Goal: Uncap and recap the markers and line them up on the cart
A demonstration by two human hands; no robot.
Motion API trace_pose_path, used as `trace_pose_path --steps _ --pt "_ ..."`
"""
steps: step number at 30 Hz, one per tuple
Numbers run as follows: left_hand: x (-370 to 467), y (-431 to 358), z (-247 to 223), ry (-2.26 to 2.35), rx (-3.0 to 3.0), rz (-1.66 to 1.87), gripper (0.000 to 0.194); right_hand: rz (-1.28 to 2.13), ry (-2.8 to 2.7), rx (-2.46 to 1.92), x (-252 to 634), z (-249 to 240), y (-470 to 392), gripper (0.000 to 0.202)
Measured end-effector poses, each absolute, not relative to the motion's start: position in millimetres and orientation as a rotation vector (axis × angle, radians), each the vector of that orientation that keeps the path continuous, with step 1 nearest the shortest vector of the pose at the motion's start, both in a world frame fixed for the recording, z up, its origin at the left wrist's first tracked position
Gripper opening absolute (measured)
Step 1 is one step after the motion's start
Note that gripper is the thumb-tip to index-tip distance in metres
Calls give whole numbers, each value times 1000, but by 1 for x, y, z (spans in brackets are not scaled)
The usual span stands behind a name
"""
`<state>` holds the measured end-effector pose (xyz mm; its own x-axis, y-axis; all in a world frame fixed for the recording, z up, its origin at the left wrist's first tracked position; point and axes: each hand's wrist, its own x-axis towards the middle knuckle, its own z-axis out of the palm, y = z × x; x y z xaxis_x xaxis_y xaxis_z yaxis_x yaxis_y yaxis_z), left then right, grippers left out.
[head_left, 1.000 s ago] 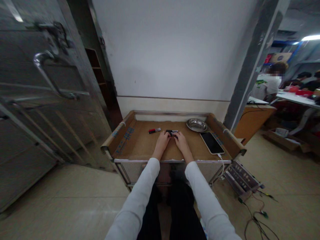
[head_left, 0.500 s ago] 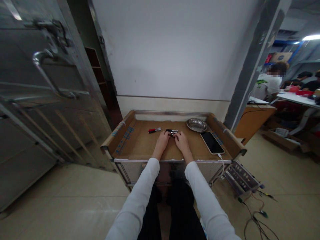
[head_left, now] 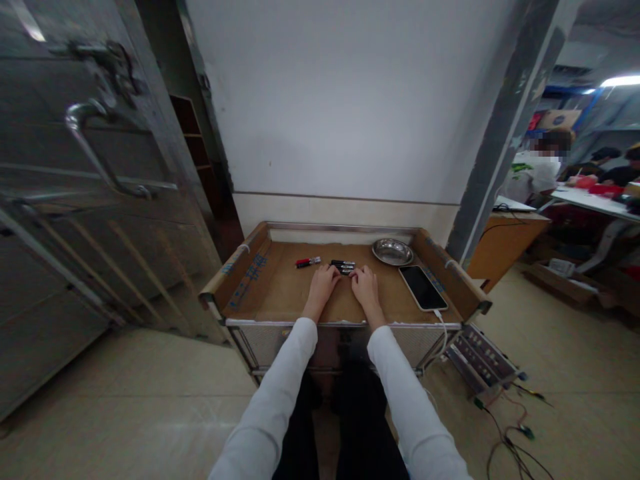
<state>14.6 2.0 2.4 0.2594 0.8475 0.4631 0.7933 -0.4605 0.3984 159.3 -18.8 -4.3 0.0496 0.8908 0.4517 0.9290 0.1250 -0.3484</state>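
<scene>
Several black pens (head_left: 343, 265) lie side by side in a small bundle on the cardboard lining of a cart top (head_left: 280, 293). My left hand (head_left: 323, 287) is at the bundle's near left side, its fingers bent and closed on the nearest pen. On the opposite end, my right hand (head_left: 365, 287) has its fingertips closed at the right tip of that pen. The fingers partly cover the nearest pen. To the left of the bundle lie a red pen (head_left: 303, 261) and a black pen (head_left: 304, 265), next to each other.
A round metal dish (head_left: 393, 252) sits at the back right of the cart top. In front of it lies a phone (head_left: 423, 288) with a white cable. Raised cardboard sides edge the cart. On the floor at right are an electrical device (head_left: 485, 360) and loose cables (head_left: 515, 440).
The fingers of both hands have drawn slightly back toward me, so more of the black pens shows. The red pen, dish and phone stay in place on the cart.
</scene>
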Motion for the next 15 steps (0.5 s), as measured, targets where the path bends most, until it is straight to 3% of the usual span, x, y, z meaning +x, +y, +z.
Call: trace_pose_path --steps 4,10,15 --pt "17 -1 4 1826 2457 936 12 -111 -1852 -1755 158 -3 -20 25" --pt "20 -4 6 1837 2539 826 13 -101 -1858 -1781 158 -3 -20 24" --pt "19 -3 7 2030 2458 936 21 -94 -1846 -1804 156 -2 -21 27"
